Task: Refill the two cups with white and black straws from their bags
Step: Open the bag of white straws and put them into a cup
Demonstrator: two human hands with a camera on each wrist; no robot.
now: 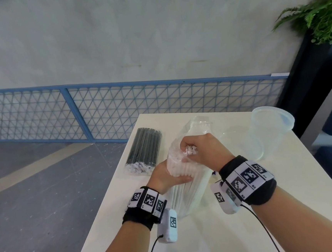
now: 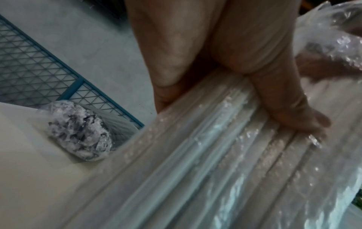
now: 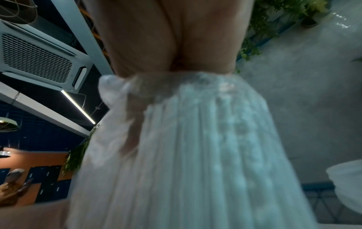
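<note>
Bags: two, one of white straws [image 1: 183, 186] and one of black straws [image 1: 144, 148]
Cups: two clear plastic cups; one [image 1: 272, 123] stands at the far right part of the table [image 1: 220, 231], the other [image 1: 243, 145] lies on its side just in front of it, faint and hard to make out
Hands: two, both on the white bag
Left hand [image 1: 165, 176]: curled round the middle of the white bag from the left, thumb pressed flat along the straws in the left wrist view
Right hand [image 1: 201, 149]: fingers closed in a fist on the top of the white bag, bunching the plastic and the straw ends there
White bag, place and axis: in the middle of the table between the hands, long axis tilted, near end low toward the person, far end raised and pointing away; loose plastic [image 1: 199, 123] sticks up past the right hand
Black bag, place and axis: flat on the table by its left edge, well apart from the cups, lying lengthways away from the person, its crinkled near end [image 2: 78, 131] toward the left hand
</note>
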